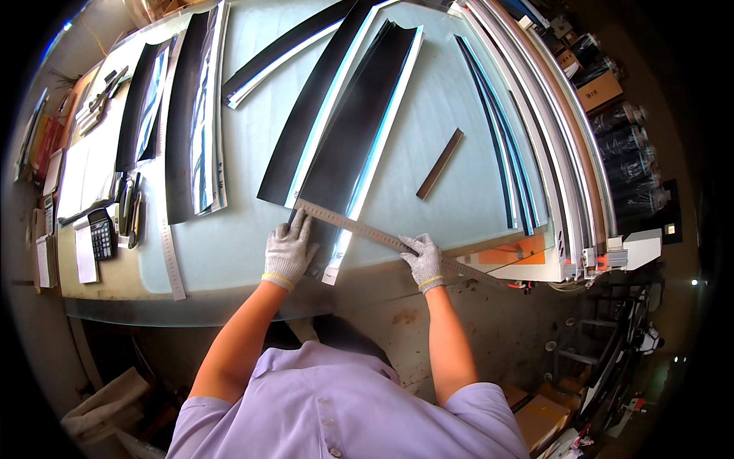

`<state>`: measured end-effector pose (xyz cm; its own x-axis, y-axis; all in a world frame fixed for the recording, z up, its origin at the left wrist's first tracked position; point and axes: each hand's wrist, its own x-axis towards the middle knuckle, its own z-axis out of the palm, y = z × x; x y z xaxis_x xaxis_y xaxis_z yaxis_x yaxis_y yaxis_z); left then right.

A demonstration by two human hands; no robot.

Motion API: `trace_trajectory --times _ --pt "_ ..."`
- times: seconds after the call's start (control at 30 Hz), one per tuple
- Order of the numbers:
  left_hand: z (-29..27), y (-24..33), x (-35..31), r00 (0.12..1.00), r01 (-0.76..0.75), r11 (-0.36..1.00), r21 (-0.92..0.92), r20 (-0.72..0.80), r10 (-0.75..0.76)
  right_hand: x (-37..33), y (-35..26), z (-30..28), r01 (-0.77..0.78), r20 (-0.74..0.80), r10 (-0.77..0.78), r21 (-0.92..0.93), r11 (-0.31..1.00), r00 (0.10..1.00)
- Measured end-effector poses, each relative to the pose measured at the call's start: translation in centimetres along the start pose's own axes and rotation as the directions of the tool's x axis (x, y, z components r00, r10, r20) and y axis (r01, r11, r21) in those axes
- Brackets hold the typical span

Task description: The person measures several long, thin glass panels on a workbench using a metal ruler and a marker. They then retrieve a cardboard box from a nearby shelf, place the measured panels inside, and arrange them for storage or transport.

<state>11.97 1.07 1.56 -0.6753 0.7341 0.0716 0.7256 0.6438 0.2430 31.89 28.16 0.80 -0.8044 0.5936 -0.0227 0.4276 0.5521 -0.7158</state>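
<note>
A long steel ruler point(359, 229) lies aslant across the near part of a long dark film strip point(358, 122) with a white and blue edge. My left hand point(287, 251), in a grey knit glove, rests at the strip's near left edge. Its fingers are stretched, the tips at the ruler's left end, thumb apart. A small dark piece shows by those fingertips; its kind I cannot make out. My right hand point(423, 261), gloved too, is closed on the ruler right of the strip, and the ruler's far end runs past it beyond the table edge.
More dark strips point(191, 115) lie on the glass-topped table point(252, 145), with a narrow brown bar point(440, 164) at right. A calculator point(101, 234), pens and another ruler point(172, 260) are at left. Long rails point(566, 138) line the right side.
</note>
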Motion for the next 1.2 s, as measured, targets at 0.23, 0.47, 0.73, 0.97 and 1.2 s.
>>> trace_trajectory --times 0.23,0.47,0.73,0.97,1.2 --pt "0.0 -0.2 0.0 1.000 0.000 1.000 -0.011 -0.025 -0.001 0.2 -0.1 -0.2 -0.022 0.008 0.022 0.043 0.999 1.000" --pt "-0.5 -0.2 -0.1 0.999 -0.025 1.000 -0.005 -0.036 0.024 0.4 0.8 0.1 -0.019 0.023 0.017 0.070 0.997 1.000" --pt "-0.6 -0.1 0.0 0.999 -0.013 1.000 -0.023 -0.034 0.012 0.3 1.0 0.2 -0.010 0.022 0.008 0.083 0.997 1.000" --pt "-0.2 -0.1 -0.1 0.998 -0.012 0.999 -0.043 -0.058 0.010 0.2 0.8 0.1 -0.009 0.002 0.009 0.100 0.995 1.000" --pt "-0.2 -0.2 -0.1 0.998 -0.018 0.999 -0.048 -0.068 0.014 0.3 0.3 -0.2 -0.017 0.010 0.016 0.073 0.997 1.000"
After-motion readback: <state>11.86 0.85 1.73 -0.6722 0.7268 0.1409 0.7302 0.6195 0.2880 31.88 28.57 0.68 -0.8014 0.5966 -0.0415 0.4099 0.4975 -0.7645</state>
